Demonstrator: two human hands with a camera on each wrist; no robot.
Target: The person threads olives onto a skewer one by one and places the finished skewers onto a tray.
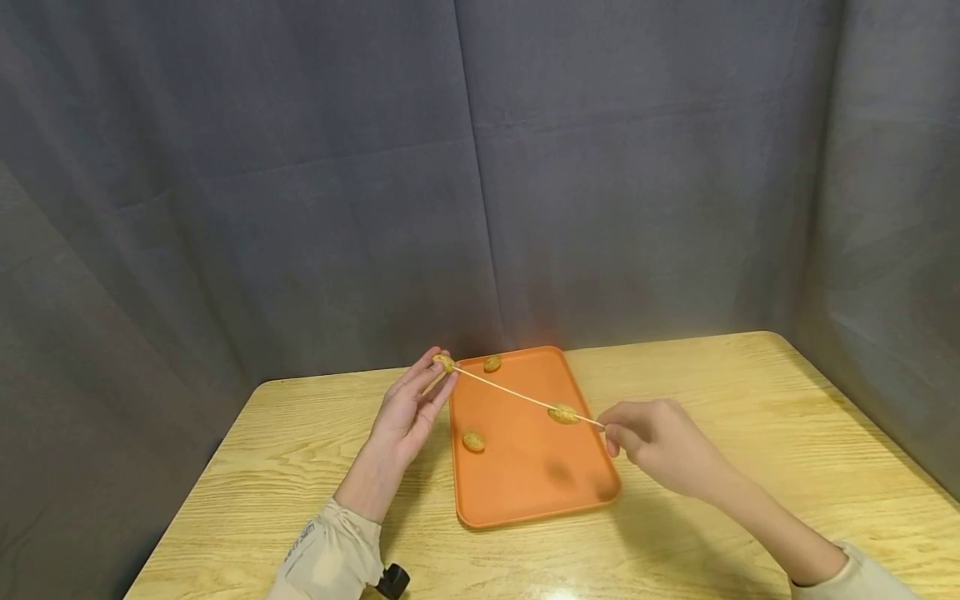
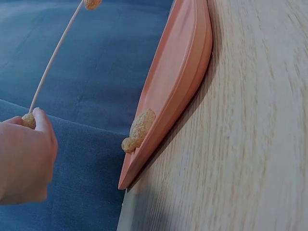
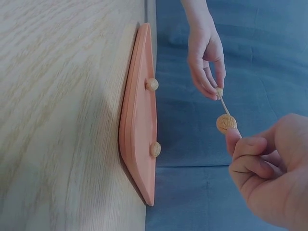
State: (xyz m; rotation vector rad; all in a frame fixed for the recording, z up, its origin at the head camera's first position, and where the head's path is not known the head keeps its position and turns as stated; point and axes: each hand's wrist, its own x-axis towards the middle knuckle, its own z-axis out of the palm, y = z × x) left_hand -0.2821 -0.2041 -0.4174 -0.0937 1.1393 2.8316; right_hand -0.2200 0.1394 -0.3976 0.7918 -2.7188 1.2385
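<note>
A thin wooden skewer (image 1: 504, 388) slants above the orange tray (image 1: 517, 492). My left hand (image 1: 405, 407) pinches a small yellow-brown oval piece (image 1: 444, 362) with rough, mottled skin, at the skewer's far end. Whether the tip has pierced that piece is hidden by the fingers. A second, similar oval piece (image 3: 225, 123) is threaded on the skewer close to my right hand (image 1: 663, 442). Thumb and fingers of that hand pinch the skewer's other end.
Two more rough oval pieces lie on the tray, one at its far left (image 1: 492, 363) and one near its left edge (image 1: 473, 442). The tray lies on a pale wooden table (image 1: 750, 417), with a dark grey cloth (image 1: 337, 208) hanging behind.
</note>
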